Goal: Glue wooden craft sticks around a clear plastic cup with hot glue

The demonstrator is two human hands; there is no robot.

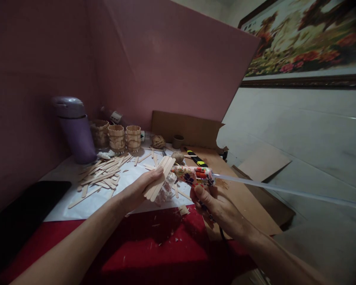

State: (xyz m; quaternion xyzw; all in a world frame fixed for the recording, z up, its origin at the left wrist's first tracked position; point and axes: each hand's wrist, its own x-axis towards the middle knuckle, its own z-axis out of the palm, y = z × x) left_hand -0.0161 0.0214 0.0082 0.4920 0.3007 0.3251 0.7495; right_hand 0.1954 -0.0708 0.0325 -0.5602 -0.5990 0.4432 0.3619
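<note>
My left hand [146,182] is closed on a piece made of several popsicle sticks [161,180] lying side by side around what looks like a clear plastic cup [166,192]. In my right hand [209,204] is a flower-patterned hot glue gun [194,176], its handle gripped in the fingers. A long translucent glue stick [284,189] runs out of the back of the gun to the right. The nozzle points left and is close to the edge of the sticks; whether it touches them I cannot tell.
Loose popsicle sticks [102,178] lie heaped on white paper [62,206]. Behind them stand stick-covered cups [133,138], a purple bottle [77,130] and a twine ball [158,141]. A black-and-yellow tool [197,157] rests on the brown board [240,198]. Scraps dot the red cloth [136,245].
</note>
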